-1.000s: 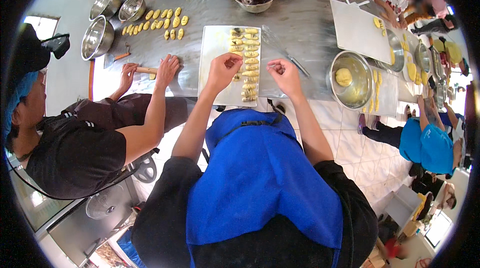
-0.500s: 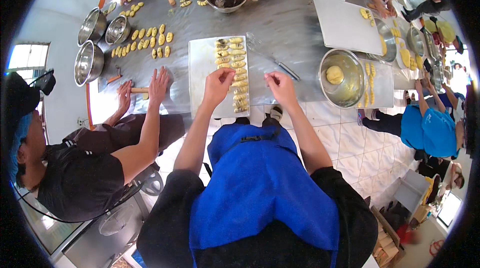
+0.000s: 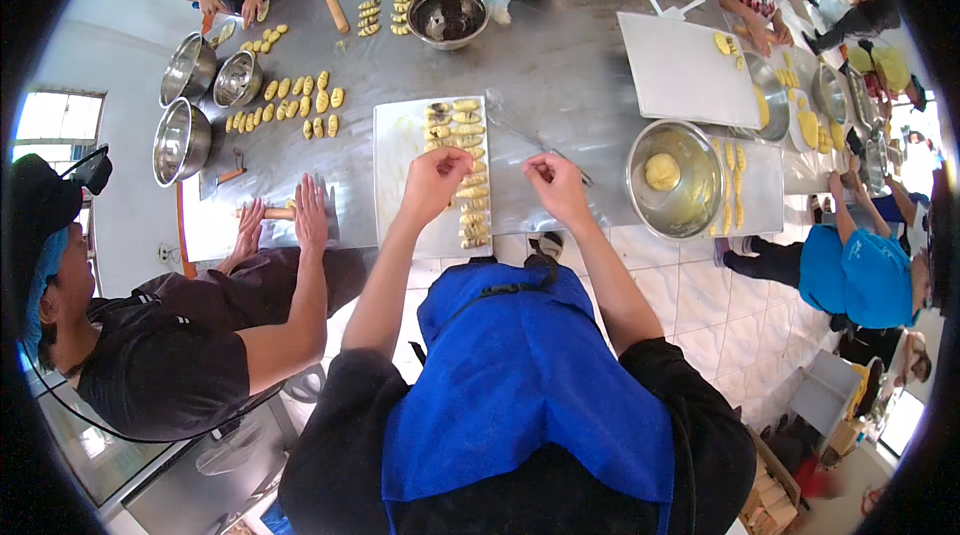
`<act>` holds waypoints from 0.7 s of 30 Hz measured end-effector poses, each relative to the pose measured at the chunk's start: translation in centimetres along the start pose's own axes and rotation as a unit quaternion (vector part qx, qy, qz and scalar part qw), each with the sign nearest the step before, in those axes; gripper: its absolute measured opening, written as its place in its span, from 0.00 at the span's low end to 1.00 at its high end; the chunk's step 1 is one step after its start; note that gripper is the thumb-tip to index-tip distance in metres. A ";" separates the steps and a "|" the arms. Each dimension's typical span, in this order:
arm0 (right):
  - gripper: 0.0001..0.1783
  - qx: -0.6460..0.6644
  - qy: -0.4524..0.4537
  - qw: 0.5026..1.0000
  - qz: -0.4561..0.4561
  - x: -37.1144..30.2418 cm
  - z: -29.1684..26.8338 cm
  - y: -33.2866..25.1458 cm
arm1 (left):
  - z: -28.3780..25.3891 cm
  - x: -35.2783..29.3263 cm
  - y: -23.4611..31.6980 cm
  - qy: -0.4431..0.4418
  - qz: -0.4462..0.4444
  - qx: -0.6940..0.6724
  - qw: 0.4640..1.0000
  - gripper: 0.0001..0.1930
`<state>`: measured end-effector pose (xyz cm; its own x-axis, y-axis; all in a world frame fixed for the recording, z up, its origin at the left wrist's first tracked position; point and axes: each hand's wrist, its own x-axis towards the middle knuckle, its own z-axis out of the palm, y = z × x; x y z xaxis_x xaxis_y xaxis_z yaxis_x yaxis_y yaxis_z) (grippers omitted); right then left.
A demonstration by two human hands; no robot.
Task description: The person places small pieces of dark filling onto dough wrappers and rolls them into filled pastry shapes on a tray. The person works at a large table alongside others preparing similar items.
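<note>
My left hand (image 3: 436,183) hovers over the white tray (image 3: 398,147), thumb and fingertips pinched together. Whatever is between them, if anything, is too small to make out. Beneath and around it, rows of small yellow dough pieces (image 3: 466,131) with dark stripes run down the tray's right side; the hand hides some. My right hand (image 3: 557,187) is held above the table just right of the tray, its fingers curled into a pinch whose contents I cannot make out. Beyond the right hand lies a whisk-like tool (image 3: 562,156) with a dark handle.
At right stands a steel bowl (image 3: 647,220) with a dough ball (image 3: 662,172), near a white board (image 3: 672,65). Farther off is a bowl of dark filling (image 3: 447,17). On the left a co-worker's hands (image 3: 310,210) press a rolling pin (image 3: 272,213); steel bowls (image 3: 182,141) stand beyond.
My view has shifted slightly, so the near tabletop sits lower. Both my hands remain pinched by the tray. The far person's hands have moved away from the dark filling bowl, one holding a dough piece.
</note>
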<state>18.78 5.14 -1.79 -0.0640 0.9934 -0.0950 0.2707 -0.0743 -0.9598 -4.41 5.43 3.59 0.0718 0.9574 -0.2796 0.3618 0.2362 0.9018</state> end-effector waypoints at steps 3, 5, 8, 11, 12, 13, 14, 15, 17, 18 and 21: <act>0.08 0.011 -0.013 1.000 -0.014 0.9 -0.2 -0.2 | -2.1 -4.6 6.1 -0.056 0.171 -0.006 0.984 0.05; 0.08 -0.001 -0.024 1.000 -0.004 1.6 -0.8 -1.1 | -5.9 -9.2 12.7 -0.243 0.164 0.018 0.956 0.07; 0.08 -0.001 -0.035 0.999 -0.030 2.5 -0.6 -1.8 | -8.5 -14.1 17.0 -0.519 0.378 -0.084 0.762 0.13; 0.08 0.014 -0.039 0.998 -0.045 3.5 -0.2 -1.2 | -8.7 -16.1 18.1 -0.569 0.423 -0.099 0.698 0.14; 0.08 0.014 -0.042 0.998 -0.045 3.5 -0.1 -1.7 | -8.6 -16.4 18.0 -0.560 0.422 -0.098 0.707 0.13; 0.07 0.008 -0.051 0.997 -0.050 3.7 0.1 -2.2 | -8.5 -16.6 17.9 -0.551 0.421 -0.095 0.714 0.11; 0.07 0.001 -0.060 0.997 -0.056 3.8 0.1 -2.7 | -8.5 -16.6 17.8 -0.555 0.431 -0.103 0.704 0.11; 0.07 0.001 -0.066 0.996 -0.053 3.7 0.1 -2.9 | -8.4 -16.8 17.6 -0.557 0.439 -0.114 0.696 0.10; 0.07 0.001 -0.070 0.996 -0.057 3.8 0.2 -2.9 | -8.1 -17.0 17.2 -0.559 0.455 -0.135 0.680 0.09; 0.07 -0.002 -0.078 0.996 -0.052 3.8 0.2 -2.5 | -7.9 -17.1 16.9 -0.558 0.463 -0.148 0.673 0.09; 0.07 -0.016 -0.101 0.994 -0.041 3.9 0.4 -1.4 | -7.6 -17.2 16.2 -0.547 0.451 -0.225 0.669 0.10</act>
<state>17.77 9.13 -0.89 -0.2780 0.9580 -0.0701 0.2867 0.0131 -0.9579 -6.80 -5.91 25.48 0.7982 0.1087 0.5925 -0.5851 -0.0941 0.8055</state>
